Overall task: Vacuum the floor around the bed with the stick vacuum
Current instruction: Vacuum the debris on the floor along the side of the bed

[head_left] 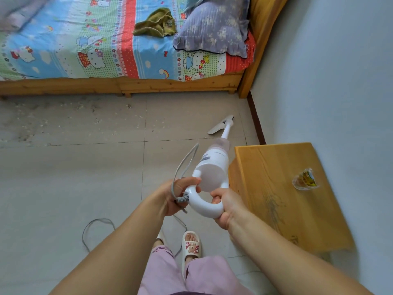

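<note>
A white stick vacuum point(212, 167) slants from my hands down to the tiled floor. Its flat head point(220, 125) rests on the tiles near the bed's corner and the wall. My left hand point(180, 193) grips the left side of the loop handle together with a loop of the grey cord point(185, 165). My right hand point(225, 206) grips the right side of the handle. The bed point(119, 85) has a wooden frame and a bright cartoon sheet. Dust and crumbs point(63, 118) lie on the floor along the bed's side.
A wooden nightstand point(282, 194) stands at the right against the wall, close to the vacuum body, with a small clear cup point(305, 179) on it. More grey cord point(93, 228) lies on the floor by my slippered foot point(191, 244). A pillow point(214, 26) and an olive cloth point(156, 24) lie on the bed.
</note>
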